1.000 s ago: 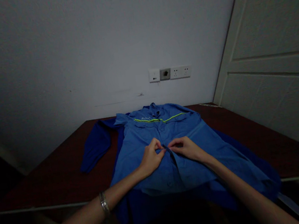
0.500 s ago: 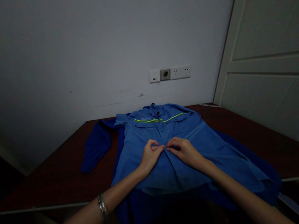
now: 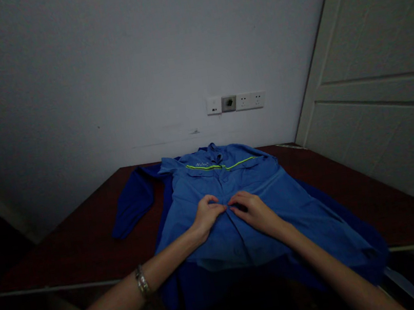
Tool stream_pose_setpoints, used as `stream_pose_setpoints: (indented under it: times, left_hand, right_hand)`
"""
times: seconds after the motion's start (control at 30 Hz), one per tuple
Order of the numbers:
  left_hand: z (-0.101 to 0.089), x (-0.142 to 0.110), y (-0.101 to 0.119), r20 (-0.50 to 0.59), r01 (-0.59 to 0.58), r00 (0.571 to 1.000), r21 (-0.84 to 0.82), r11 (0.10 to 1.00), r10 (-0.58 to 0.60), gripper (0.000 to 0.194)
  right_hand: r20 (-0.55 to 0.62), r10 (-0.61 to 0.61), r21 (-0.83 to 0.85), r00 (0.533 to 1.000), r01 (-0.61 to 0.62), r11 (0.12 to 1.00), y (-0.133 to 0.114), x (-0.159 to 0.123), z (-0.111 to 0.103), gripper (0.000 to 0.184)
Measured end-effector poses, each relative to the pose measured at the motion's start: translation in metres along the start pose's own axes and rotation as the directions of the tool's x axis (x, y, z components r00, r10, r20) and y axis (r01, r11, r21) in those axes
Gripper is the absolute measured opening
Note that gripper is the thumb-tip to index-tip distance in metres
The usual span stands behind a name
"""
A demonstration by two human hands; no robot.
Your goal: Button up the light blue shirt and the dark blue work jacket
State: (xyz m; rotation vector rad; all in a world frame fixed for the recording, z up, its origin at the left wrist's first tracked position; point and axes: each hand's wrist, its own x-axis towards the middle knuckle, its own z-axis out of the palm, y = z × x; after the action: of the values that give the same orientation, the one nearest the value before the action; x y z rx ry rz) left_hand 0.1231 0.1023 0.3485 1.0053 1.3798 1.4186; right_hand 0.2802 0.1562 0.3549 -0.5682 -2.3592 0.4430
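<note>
A light blue work shirt (image 3: 261, 183) with a yellow-green chest stripe lies front up, its collar towards the wall. My left hand (image 3: 206, 216) pinches the front placket near the middle, thumb and finger together. Opposite it, my right hand (image 3: 254, 209) pinches the same placket, fingertips almost touching those of the left. Whether a button is between the fingers is too small and dark to tell. Under the shirt lies a darker blue garment (image 3: 132, 205), one sleeve spread out to the left and its hem hanging over the front edge.
The dark red table (image 3: 88, 245) stands against a grey wall (image 3: 121, 74). Wall sockets (image 3: 249, 100) sit above its back edge. A white panelled door (image 3: 381, 72) rises on the right. A bracelet (image 3: 142, 281) is on my left wrist.
Both hands have shifted only slightly at the placket, the fingertips drawing a little closer together and lower. The garments lie as before.
</note>
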Motion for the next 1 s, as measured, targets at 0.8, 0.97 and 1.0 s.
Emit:
stream_pose_setpoints:
  times: [0.8,0.97,1.0]
  left_hand:
    - [0.002,0.007,-0.005,0.090,-0.179,0.981,0.084,0.980,0.172,0.024]
    - [0.002,0.008,-0.001,0.090,-0.298,0.954,0.184,0.937,0.285,0.013]
    - [0.001,0.008,0.001,0.105,-0.326,0.945,0.224,0.919,0.310,0.011]
  right_hand:
    - [0.094,0.074,-0.209,0.993,-0.053,0.976,-0.014,0.006,-0.006,0.008]
    - [0.164,0.127,-0.410,0.978,-0.050,0.911,-0.021,0.012,-0.013,0.009]
    - [0.171,0.132,-0.446,0.976,-0.043,0.894,-0.023,0.013,-0.015,0.009]
